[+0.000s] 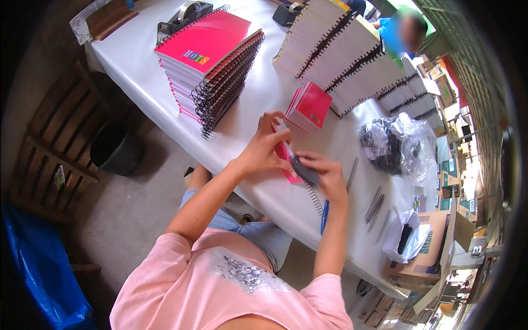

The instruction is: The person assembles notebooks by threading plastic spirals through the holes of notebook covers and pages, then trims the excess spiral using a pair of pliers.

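Left hand (263,148) and right hand (325,175) meet at frame centre over a white table (258,99), both on a pink notebook (287,162) lying at the table's near edge. Left fingers curled, pinching the notebook's upper edge; right fingers closed around a dark flat piece (306,171) pressed against the notebook's 4 o'clock side, can't tell exactly what it is. Loose black wire spiral (314,199) lies on the table just at 5 o'clock of the right hand, blue pen (324,215) beside it. Small pile of pink notebooks (309,107) at 1 o'clock from the hands, near. Tall stack of pink spiral-bound notebooks (212,63) at 11 o'clock, well apart. Rows of white spiral-bound pads (352,58) at 1 o'clock, farther back. Clear plastic bag of black spirals (393,146) at 3 o'clock. Tape dispenser (186,15) at 11 o'clock behind the tall stack. Black bucket (113,148) on the floor at 9 o'clock. Another person (404,30) sits at far 1 o'clock.
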The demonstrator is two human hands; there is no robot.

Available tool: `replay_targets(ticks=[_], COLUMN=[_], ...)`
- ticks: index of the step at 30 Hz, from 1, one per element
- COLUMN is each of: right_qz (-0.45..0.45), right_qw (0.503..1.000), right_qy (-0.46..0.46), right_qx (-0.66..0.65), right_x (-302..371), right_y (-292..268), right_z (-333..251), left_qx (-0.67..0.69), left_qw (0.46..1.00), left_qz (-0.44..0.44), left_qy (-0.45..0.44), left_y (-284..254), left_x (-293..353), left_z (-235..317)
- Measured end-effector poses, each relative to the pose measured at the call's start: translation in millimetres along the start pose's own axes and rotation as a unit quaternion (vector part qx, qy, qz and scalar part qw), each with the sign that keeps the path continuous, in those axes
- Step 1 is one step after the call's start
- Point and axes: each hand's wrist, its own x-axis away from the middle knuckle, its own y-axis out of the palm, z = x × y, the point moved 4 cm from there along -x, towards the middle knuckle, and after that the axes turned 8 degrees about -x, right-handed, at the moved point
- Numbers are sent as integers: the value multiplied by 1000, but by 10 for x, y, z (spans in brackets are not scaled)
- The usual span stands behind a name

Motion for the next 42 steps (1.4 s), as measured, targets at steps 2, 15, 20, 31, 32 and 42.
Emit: replay_targets(ticks=[2,15,20,31,32,42], right_qz=[71,89,16,127,134,332], right_qw=[997,987,990,963,950,792], right_qy=[18,51,44,28,44,232], right_qx=[-17,126,135,235,280,457], right_x=[-23,-312,-374,-310,-223,1619], right_y=[-111,-146,153,43,-49,-106], right_z=[90,75,-248,23,104,62], left_qx=[88,158,141,161,180,268], left_qw=[993,984,983,983,978,894], left_qz=[-12,10,-19,-15,-25,255], left_qy=[-74,-85,-113,-83,-104,-255], left_y=[31,150,129,114,129,-99], left_x=[-21,-43,-2,54,34,272], left_z=[-65,-253,-260,-274,-299,72])
